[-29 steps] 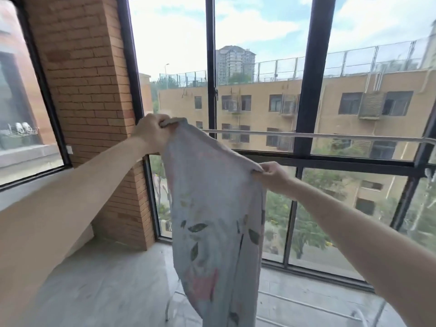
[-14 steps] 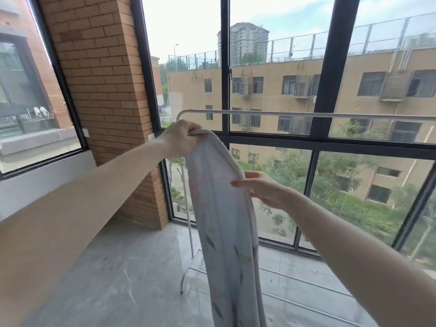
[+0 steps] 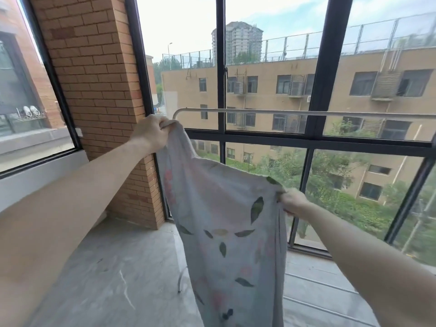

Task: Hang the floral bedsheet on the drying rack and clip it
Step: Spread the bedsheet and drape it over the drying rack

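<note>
Bare forearms [image 3: 77, 192], no sleeves

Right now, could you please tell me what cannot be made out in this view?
- Head view: the bedsheet's lower end is cut off by the bottom edge.
- The drying rack's right end runs past the right edge; the sheet hides its left leg.
- No clips are visible.

Enclosed home balcony, brick pillar [image 3: 94, 90], black-framed floor-to-ceiling windows [image 3: 323, 67], grey marbled floor [image 3: 118, 267], white drying rack [image 3: 283, 113] by the glass, apartment blocks [image 3: 271, 90] outside
</note>
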Demonstrator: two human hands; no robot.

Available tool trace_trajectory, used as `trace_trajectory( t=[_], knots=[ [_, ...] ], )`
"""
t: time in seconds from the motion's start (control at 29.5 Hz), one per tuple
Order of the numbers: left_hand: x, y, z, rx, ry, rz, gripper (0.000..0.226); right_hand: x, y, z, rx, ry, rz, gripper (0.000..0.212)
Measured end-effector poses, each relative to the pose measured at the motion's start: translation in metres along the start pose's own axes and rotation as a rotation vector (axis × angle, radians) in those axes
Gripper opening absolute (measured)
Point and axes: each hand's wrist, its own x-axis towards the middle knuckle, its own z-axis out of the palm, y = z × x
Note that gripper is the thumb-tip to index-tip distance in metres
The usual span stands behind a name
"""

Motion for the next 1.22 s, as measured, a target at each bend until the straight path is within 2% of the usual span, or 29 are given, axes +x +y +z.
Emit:
trace_trajectory(
  t=[0.03, 0.1, 0.14, 0.17, 0.2, 0.24, 0.27, 0.31, 0.34, 0.44, 0.48, 0.54, 0.65, 0.71, 0.85, 0.95, 1.09, 1.22],
  knots=[
    [0.003, -0.004, -0.006, 0.062, -0.007, -0.005, 0.035, -0.001, -0.035, -0.028, 0.192, 0.193, -0.031, 0.025],
    [0.008, -0.007, -0.020, 0.163, 0.009, -0.020, 0.034, -0.020, -0.110, -0.089, 0.567, 0.605, -0.237, 0.024],
    [0.011, -0.008, -0.028, 0.184, 0.032, -0.032, 0.033, -0.032, -0.138, -0.113, 0.647, 0.743, -0.412, 0.027],
    [0.012, -0.008, -0.034, 0.191, 0.057, -0.048, 0.033, -0.043, -0.155, -0.127, 0.556, 0.775, -0.565, 0.031],
    [0.014, -0.010, -0.041, 0.191, 0.089, -0.061, 0.034, -0.047, -0.159, -0.134, 0.353, 0.712, -0.635, 0.031],
    [0.016, -0.012, -0.049, 0.186, 0.122, -0.071, 0.035, -0.047, -0.157, -0.140, 0.118, 0.565, -0.604, 0.029],
    [0.017, -0.014, -0.056, 0.178, 0.147, -0.079, 0.033, -0.043, -0.147, -0.144, -0.063, 0.413, -0.510, 0.030],
    [0.018, -0.015, -0.063, 0.173, 0.167, -0.084, 0.029, -0.037, -0.136, -0.151, -0.160, 0.332, -0.438, 0.032],
    [0.019, -0.014, -0.069, 0.169, 0.169, -0.079, 0.025, -0.033, -0.132, -0.160, -0.127, 0.377, -0.417, 0.033],
    [0.023, 0.005, -0.069, 0.073, 0.152, -0.027, 0.032, -0.029, -0.140, -0.182, 0.313, 0.811, -0.474, 0.023],
    [0.027, 0.016, -0.067, 0.012, 0.165, -0.022, 0.038, -0.033, -0.146, -0.186, 0.427, 0.884, -0.518, 0.023],
    [0.037, 0.031, -0.067, -0.065, 0.207, -0.041, 0.042, -0.034, -0.150, -0.186, 0.411, 0.836, -0.555, 0.024],
    [0.046, 0.034, -0.072, -0.115, 0.236, -0.111, 0.035, -0.026, -0.132, -0.197, 0.163, 0.718, -0.474, 0.025],
    [0.047, 0.029, -0.074, -0.107, 0.238, -0.137, 0.032, -0.024, -0.119, -0.206, 0.140, 0.681, -0.441, 0.021],
    [0.049, 0.030, -0.074, -0.151, 0.223, -0.158, 0.030, -0.029, -0.113, -0.207, 0.070, 0.610, -0.434, 0.028],
    [0.052, 0.041, -0.076, -0.133, 0.164, -0.136, 0.022, -0.031, -0.121, -0.206, 0.008, 0.626, -0.453, 0.038],
    [0.054, 0.037, -0.079, -0.181, 0.115, -0.181, 0.020, -0.036, -0.130, -0.199, 0.073, 0.686, -0.525, 0.035],
    [0.050, 0.023, -0.072, -0.305, 0.156, -0.254, 0.012, -0.032, -0.130, -0.202, 0.010, 0.677, -0.509, 0.028]
  ],
)
